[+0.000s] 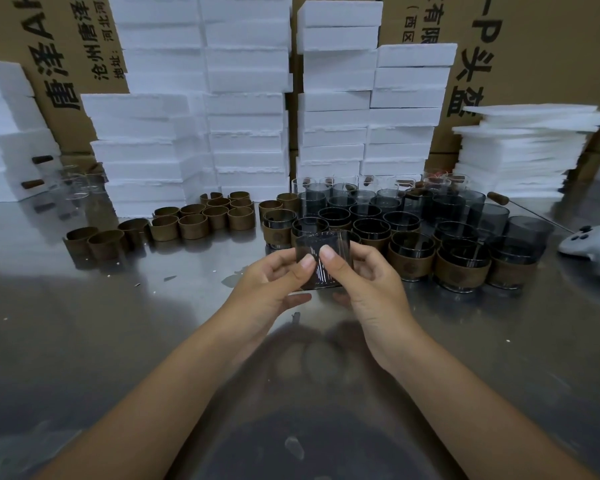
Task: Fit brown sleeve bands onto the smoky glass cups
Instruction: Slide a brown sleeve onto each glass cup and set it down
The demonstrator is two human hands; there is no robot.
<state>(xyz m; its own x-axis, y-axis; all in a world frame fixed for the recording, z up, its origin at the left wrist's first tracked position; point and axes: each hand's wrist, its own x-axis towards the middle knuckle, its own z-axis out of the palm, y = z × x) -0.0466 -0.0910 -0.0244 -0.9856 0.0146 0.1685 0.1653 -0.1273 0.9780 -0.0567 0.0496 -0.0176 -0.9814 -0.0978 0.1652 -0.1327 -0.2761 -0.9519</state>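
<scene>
Dozens of loose brown sleeve bands (201, 216) stand in rows on the steel table (118, 323), ahead and to my left. Banded cups (461, 261) crowd the right side, with bare smoky cups (361, 202) behind them. White foam blocks (246, 98) are stacked against cardboard cartons (534, 46) along the back, and a white controller (593, 247) lies at the far right. My left hand (267, 282) and right hand (371, 282) together grasp one smoky glass cup (312, 242) above the table, just in front of the banded cups. My thumbs press side by side on its near wall and my fingers curl round its far side.
</scene>
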